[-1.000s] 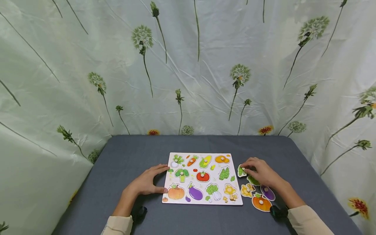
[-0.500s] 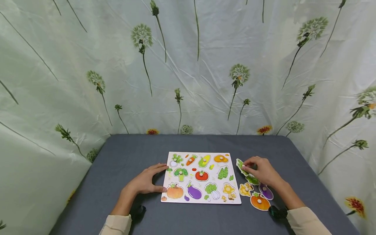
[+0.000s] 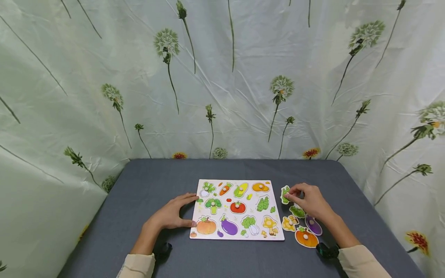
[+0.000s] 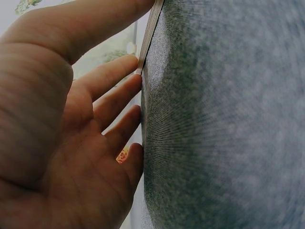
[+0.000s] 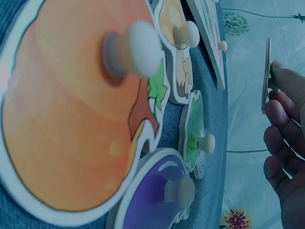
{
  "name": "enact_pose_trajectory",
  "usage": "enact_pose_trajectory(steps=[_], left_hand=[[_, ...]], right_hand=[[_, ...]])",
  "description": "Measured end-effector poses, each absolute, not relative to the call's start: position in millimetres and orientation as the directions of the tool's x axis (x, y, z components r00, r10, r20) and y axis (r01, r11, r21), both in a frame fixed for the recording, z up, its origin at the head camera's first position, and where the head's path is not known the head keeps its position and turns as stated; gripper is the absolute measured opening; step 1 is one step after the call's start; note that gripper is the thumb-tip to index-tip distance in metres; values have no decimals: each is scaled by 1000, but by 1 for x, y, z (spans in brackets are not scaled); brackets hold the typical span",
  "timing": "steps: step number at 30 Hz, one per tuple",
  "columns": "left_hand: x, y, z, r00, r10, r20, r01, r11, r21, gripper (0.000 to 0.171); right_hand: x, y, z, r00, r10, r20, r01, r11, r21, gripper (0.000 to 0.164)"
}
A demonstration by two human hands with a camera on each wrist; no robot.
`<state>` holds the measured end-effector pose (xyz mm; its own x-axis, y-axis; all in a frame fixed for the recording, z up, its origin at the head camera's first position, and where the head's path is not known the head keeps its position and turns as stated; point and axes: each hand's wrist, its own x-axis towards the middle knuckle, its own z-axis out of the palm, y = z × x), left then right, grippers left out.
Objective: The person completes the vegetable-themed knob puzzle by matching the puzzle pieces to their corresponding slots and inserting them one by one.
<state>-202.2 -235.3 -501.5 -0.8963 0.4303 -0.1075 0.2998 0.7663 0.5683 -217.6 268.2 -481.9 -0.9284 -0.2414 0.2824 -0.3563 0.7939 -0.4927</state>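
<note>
A white puzzle board (image 3: 222, 236) with vegetable pictures lies on the dark grey table. My left hand (image 3: 171, 213) rests at its left edge, fingers and thumb spread; in the left wrist view the fingers (image 4: 114, 78) look fairly straight and touch the board's wooden edge (image 4: 150, 36). To the right of the board, my right hand (image 3: 309, 200) pinches a green vegetable puzzle piece (image 3: 284, 195) with thumb and fingertips. That puzzle piece (image 5: 266, 78) appears edge-on in the right wrist view, raised off the table. The fingertips cover its knob.
Below the right hand lie loose knobbed pieces: a leafy green one (image 3: 297, 211), a mushroom (image 3: 289, 223), an eggplant (image 3: 313, 225) and a pumpkin (image 3: 306, 238). Knobbed pieces such as the tomato (image 3: 238, 207) sit in the board. A flowered curtain (image 3: 222, 88) hangs behind the table.
The right hand has lifted the green piece from beside the other loose pieces and turned it more upright. My left hand stays at the board's edge.
</note>
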Motion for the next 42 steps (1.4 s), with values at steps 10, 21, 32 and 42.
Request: enact_pose_trajectory(steps=[10,21,32,42], left_hand=[[-203,-236,-501,-901,421,-107,289,766,575,92],[-202,-236,-503,-897,430,-101,299,760,577,92],[-202,-236,-504,-895,435,-100,304,759,575,92],[-200,-235,-499,-897,432,-99,303,762,572,92]], right_hand=[[-220,256,-475,-919,-251,305,-379,776,-504,13],[-219,238,-473,-901,-292,320,-424,748,-511,12],[-220,222,-482,-902,-311,300,-429,734,-527,14],[-221,208,-486,-902,-339,266,-431,725,-538,13]])
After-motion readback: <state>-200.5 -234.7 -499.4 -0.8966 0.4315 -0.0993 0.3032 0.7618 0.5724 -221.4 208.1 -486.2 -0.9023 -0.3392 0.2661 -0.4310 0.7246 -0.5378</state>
